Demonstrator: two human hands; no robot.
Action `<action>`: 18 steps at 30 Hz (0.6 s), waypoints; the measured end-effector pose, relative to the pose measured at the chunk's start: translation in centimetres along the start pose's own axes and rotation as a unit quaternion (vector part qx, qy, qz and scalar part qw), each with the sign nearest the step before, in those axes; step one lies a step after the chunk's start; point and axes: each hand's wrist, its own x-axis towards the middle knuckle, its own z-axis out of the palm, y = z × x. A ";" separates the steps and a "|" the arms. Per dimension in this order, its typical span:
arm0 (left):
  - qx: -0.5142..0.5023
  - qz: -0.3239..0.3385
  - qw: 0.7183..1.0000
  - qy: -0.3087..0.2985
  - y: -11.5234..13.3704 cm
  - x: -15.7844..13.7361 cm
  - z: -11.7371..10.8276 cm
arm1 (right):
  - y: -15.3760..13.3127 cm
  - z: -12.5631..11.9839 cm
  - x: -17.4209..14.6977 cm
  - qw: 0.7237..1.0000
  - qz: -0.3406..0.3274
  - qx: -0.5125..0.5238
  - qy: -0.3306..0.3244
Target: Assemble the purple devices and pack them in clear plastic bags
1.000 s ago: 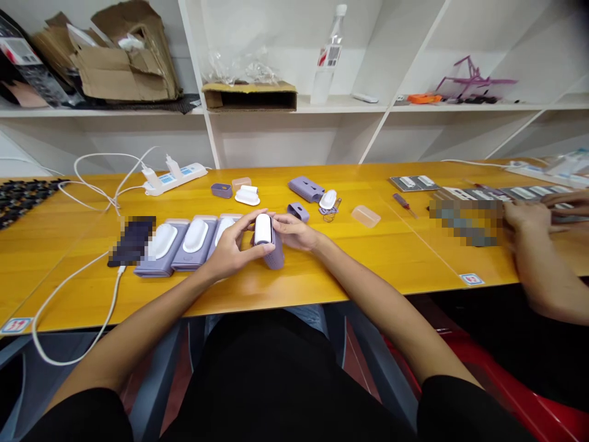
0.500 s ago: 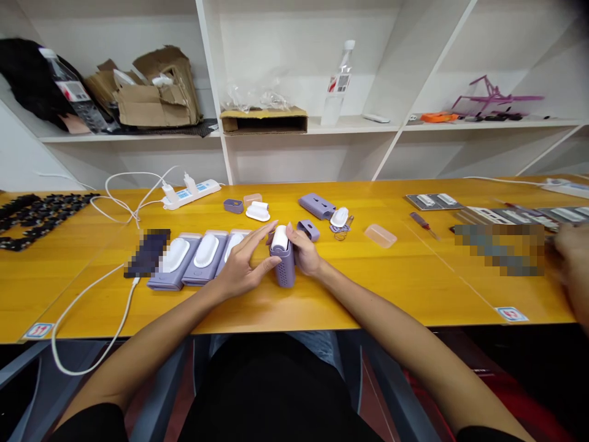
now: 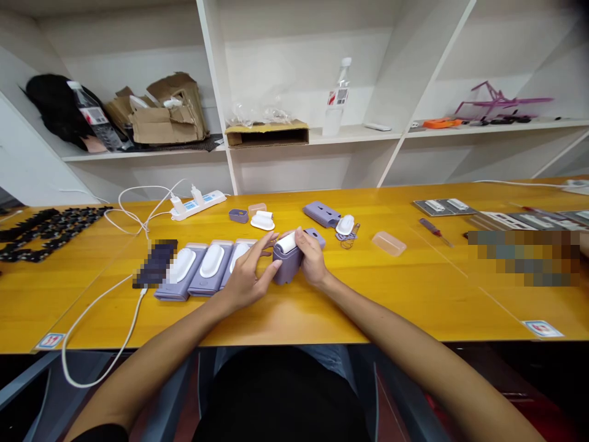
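Along the left of the tabletop (image 3: 368, 307) lies a row of three purple cases (image 3: 202, 288), each topped with a white oval piece; these look finished, or at least the furthest along. The right hand (image 3: 313, 261) has its fingers wrapped round the side of one more purple box (image 3: 288, 270), which stands upright in front of the person, while the left hand (image 3: 248, 273) has its fingers loosely spread at the box's other side; whether they touch it I cannot tell. This box seems only partway done: a white cylinder (image 3: 288, 242) shows at its upper end, no cover closing it. Beyond the hands, a slotted purple shell (image 3: 322, 213) rests with its end open, apparently not begun. The rest also seems left to fit: one loose white oval (image 3: 262, 221) and another (image 3: 345, 225), a clear cover (image 3: 389, 244), a small purple cap (image 3: 238, 215), and some thin wire (image 3: 350, 238).
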 end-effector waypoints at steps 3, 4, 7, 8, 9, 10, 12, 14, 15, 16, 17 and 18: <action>0.003 -0.001 1.000 -0.013 0.2 0.0 -0.1 | 0.0 0.0 0.0 1.000 -0.006 0.009 0.010; 0.007 -0.001 1.000 -0.018 0.3 0.1 -0.1 | 0.0 0.1 0.0 1.000 -0.008 0.007 0.010; 0.025 0.005 0.999 -0.027 0.5 0.1 -0.2 | 0.0 0.1 0.0 1.000 -0.019 0.001 0.003; 0.031 0.006 0.999 -0.027 0.5 0.1 -0.2 | -0.1 0.1 0.0 1.000 -0.022 -0.001 0.000; 0.035 0.006 0.999 -0.026 0.5 0.1 -0.2 | -0.1 0.0 0.0 1.000 -0.025 -0.005 -0.003; 0.039 0.003 0.999 -0.026 0.4 0.1 -0.1 | -0.2 0.0 -0.1 1.000 -0.027 -0.009 -0.008; 0.046 -0.009 0.999 -0.020 0.1 0.0 0.0 | -0.6 0.0 -0.3 0.999 -0.027 -0.018 -0.025; 0.053 -0.018 0.998 -0.012 -0.2 -0.1 0.1 | -1.0 -0.1 -0.7 0.998 -0.020 -0.025 -0.059; 0.053 -0.022 0.998 -0.008 -0.4 -0.1 0.1 | -1.2 -0.1 -0.8 0.996 -0.018 -0.031 -0.080; 0.052 -0.024 0.998 -0.005 -0.5 -0.1 0.1 | -1.4 -0.1 -0.8 0.994 -0.020 -0.041 -0.099; 0.048 -0.027 0.998 -0.003 -0.6 -0.1 0.1 | -1.6 -0.2 -0.8 0.992 -0.027 -0.055 -0.114; 0.045 -0.031 0.999 -0.004 -0.7 -0.1 0.1 | -1.8 -0.4 -0.5 0.990 -0.039 -0.071 -0.118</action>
